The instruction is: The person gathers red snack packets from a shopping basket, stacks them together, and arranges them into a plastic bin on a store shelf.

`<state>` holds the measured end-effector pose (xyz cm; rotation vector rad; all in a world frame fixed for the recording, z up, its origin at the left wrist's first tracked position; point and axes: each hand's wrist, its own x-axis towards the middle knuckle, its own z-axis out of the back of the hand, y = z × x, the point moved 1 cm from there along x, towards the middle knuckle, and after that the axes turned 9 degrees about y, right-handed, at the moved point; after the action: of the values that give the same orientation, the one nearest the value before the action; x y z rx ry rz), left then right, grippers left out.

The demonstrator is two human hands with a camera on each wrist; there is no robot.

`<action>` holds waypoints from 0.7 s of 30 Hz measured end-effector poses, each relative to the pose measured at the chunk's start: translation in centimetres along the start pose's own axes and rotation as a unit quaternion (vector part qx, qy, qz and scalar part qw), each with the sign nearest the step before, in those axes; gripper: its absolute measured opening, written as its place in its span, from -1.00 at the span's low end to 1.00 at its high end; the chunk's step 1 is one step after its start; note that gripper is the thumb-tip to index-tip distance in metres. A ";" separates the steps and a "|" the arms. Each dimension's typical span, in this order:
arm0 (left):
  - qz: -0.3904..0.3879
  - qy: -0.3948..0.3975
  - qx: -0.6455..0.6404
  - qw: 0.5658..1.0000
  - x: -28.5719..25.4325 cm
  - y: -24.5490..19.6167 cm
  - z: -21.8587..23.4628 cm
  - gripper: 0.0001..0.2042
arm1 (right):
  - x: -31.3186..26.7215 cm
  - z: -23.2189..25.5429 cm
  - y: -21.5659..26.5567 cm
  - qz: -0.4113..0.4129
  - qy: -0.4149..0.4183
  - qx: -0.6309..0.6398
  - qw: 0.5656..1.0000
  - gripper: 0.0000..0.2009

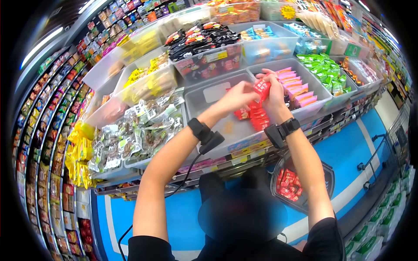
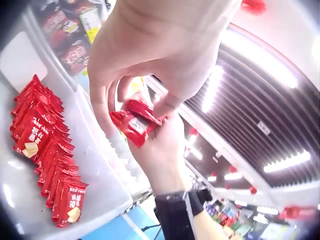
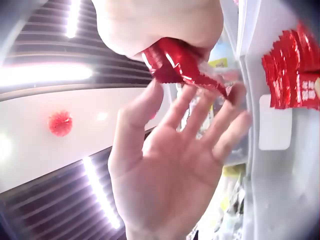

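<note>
In the head view, my right hand grips red snack packets above a clear plastic bin. The right wrist view shows a shiny red packet in its curled fingers. Close on its left is my left hand; in the right wrist view its palm faces the camera, with fingers loosely spread and fingertips right at the packet's edge. Below the hands, a neat overlapping row of red packets lies in the bin, partly hidden by the hands in the head view.
Pink packets stand in the bin to the right, green ones beyond. Clear bags of dark snacks fill the left. On the blue floor, a dark basket holds more red packets. A cart stands far right.
</note>
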<state>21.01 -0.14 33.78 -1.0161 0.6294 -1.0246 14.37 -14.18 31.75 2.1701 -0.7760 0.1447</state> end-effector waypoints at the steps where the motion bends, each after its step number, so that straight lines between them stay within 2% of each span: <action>1: -0.104 -0.031 0.121 0.987 -0.6 -0.8 -0.8 -0.38 | 0.0 -0.5 -0.4 -0.006 0.006 -0.001 1.000 -0.69; 3: -0.131 -0.059 0.223 0.964 -2.1 -2.4 -1.8 -0.29 | -0.3 -1.5 -0.8 0.034 -0.091 -0.113 0.989 -0.71; 5: -0.128 -0.061 0.191 0.971 -2.3 -2.0 -1.7 -0.27 | -1.3 -2.1 -0.2 0.008 -0.077 -0.144 0.987 -0.72; 7: -0.102 -0.017 -0.013 0.995 -2.7 -1.8 -1.9 -0.31 | -2.1 -1.6 0.2 -0.055 0.005 -0.072 0.996 -0.72; 8: -0.105 -0.015 -0.015 0.994 -3.0 -1.9 -2.1 -0.31 | -2.7 -1.7 0.4 -0.046 0.021 -0.075 0.996 -0.73; 10: -0.044 -0.090 -0.092 0.991 -3.9 -1.9 -2.6 -0.40 | -4.1 -2.3 1.1 -0.048 0.073 -0.042 0.995 -0.74; 12: -0.058 -0.097 -0.132 0.985 -4.6 -1.6 -3.0 -0.42 | -5.0 -2.7 1.5 -0.056 0.095 -0.042 0.993 -0.73; 13: -0.069 -0.104 -0.168 0.978 -4.9 -1.4 -3.0 -0.44 | -5.3 -2.7 1.5 -0.040 0.107 -0.102 0.988 -0.71; 14: -0.070 -0.121 -0.150 0.979 -5.2 -1.4 -3.1 -0.44 | -5.6 -2.6 1.6 -0.024 0.118 -0.162 0.979 -0.69; 15: -0.071 -0.123 -0.155 0.978 -5.5 -1.1 -3.1 -0.44 | -6.1 -2.5 1.8 -0.026 0.119 -0.167 0.978 -0.69; 17: -0.117 -0.163 -0.058 0.978 -6.2 -0.6 -3.1 -0.47 | -7.0 -3.1 2.9 0.007 0.127 -0.333 0.934 -0.67; 18: -0.117 -0.167 -0.061 0.977 -6.4 -0.2 -3.3 -0.47 | -6.9 -2.3 2.4 0.029 0.121 -0.362 0.924 -0.71; 21: -0.136 -0.202 -0.133 0.961 -7.6 0.3 -3.7 -0.50 | -8.0 -2.2 2.7 -0.024 0.130 -0.300 0.945 -0.74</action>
<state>14.96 5.39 31.76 -1.5339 0.2952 -0.9437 6.74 -10.01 32.26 1.5502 -0.5267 0.1432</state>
